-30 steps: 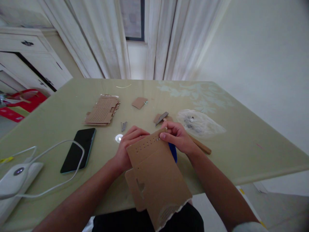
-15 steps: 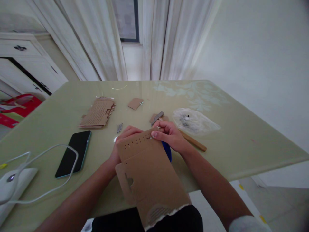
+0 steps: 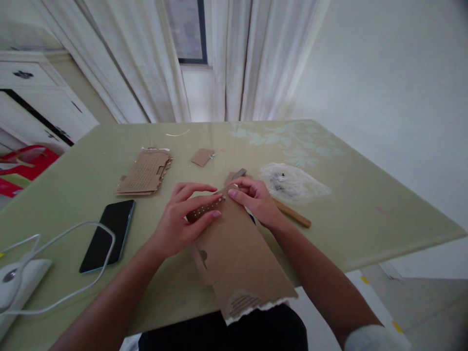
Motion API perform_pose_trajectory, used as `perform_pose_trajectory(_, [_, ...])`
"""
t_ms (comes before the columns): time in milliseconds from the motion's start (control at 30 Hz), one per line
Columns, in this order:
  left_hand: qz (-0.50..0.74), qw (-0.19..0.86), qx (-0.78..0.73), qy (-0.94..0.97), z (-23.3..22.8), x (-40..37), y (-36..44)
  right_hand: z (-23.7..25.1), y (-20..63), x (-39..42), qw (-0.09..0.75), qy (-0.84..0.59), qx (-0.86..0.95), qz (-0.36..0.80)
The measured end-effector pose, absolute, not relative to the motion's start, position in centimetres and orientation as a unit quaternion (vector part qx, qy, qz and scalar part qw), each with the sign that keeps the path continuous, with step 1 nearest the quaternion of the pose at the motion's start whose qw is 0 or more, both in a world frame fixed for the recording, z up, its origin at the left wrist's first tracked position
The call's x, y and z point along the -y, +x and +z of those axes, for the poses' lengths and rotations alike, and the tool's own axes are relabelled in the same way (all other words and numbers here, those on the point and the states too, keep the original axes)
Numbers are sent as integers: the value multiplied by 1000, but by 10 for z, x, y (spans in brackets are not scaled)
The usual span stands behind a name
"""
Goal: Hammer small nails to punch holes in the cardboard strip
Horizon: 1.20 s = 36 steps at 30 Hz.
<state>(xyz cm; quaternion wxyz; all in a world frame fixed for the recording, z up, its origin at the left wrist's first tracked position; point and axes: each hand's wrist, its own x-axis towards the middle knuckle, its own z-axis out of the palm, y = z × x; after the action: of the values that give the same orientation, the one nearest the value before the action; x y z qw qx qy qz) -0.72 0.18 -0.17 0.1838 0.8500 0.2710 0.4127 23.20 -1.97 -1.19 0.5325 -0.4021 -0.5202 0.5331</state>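
The torn brown cardboard sheet with punched holes (image 3: 234, 248) lies over the near edge of the green table (image 3: 365, 219). The left hand (image 3: 179, 222) presses spread fingers flat beside the holes; the right hand (image 3: 256, 200) pinches its far corner. This looks like hole-work in progress, and the next move needs the sheet held steady.

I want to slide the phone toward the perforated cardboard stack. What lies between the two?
In the head view, nothing: only bare green table separates the phone from the cardboard stack. The white cable loops over the phone's near side instead.
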Motion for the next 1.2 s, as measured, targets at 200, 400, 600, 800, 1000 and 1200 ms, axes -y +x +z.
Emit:
perform_pose_trajectory(200, [433,154,-265,848,0,0,-2,-16,227,22,480,-431,632,429])
perform_pose_trajectory(400, [479,97,-221,844,-4,2,2,-12,223,24,473,-430,625,448])
perform_pose_trajectory(600, [510,64,-197,835,-8,12,0,-5,224,29,476,-431,626,443])
perform_pose_trajectory(800, [599,86,-258,753,-5,21,-5,-10,225,26,491,-433,581,483])
perform_pose_trajectory(1000, [567,254,-465,631,-6,-32,-27,-11,237,13,606,-427,403,536])
perform_pose_trajectory(1200, [218,122,-674,695,-28,-73,-59,-14,256,-3,553,-463,406,562])
